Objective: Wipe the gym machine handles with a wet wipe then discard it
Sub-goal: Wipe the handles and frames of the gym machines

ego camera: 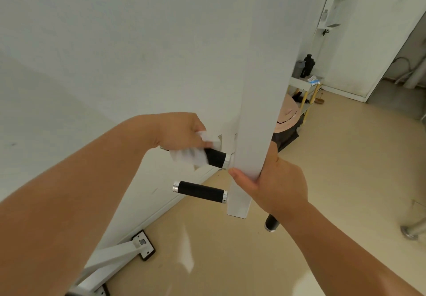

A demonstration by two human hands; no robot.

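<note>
A white upright bar (255, 116) of the gym machine carries black foam handles with silver end caps. My left hand (177, 132) grips a white wet wipe (191, 156) wrapped round the upper left handle (215, 157), covering its outer half. The lower left handle (200, 191) is bare. My right hand (274, 185) holds the bar's lower part, thumb across its front. The tip of another black handle (272, 223) shows below my right wrist; the rest of it is hidden.
The machine stands close to a white wall (115, 53). Its white base legs with black foot plates (144, 245) lie on the beige floor at lower left. A small shelf table (305, 83) with bottles stands at the back right. A metal leg (412, 231) sits at right.
</note>
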